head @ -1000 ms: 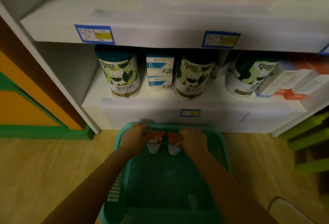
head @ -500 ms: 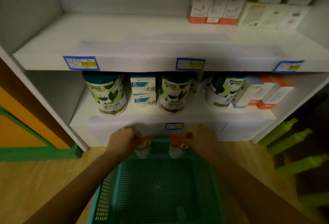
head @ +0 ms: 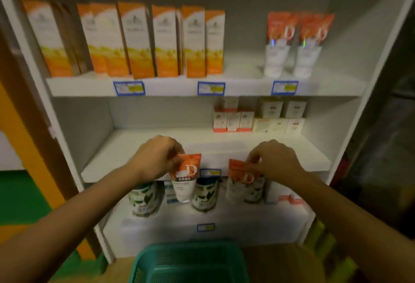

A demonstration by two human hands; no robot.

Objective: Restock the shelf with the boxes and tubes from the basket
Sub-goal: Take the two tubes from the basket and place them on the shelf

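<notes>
Holding orange "D" tubes: left hand, right hand.

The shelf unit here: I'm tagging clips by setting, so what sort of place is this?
Probably a small shop or pharmacy: blue price labels on the shelf edges, repeated orange boxes, and a green basket.

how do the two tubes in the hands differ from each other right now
The left tube hangs nearly upright, its "D" and white body sharp; the right tube tilts and looks blurred. The left hand pinches its tube's top edge from the side, the right hand from above. Both are orange-topped, white-bodied, cap down.
</notes>
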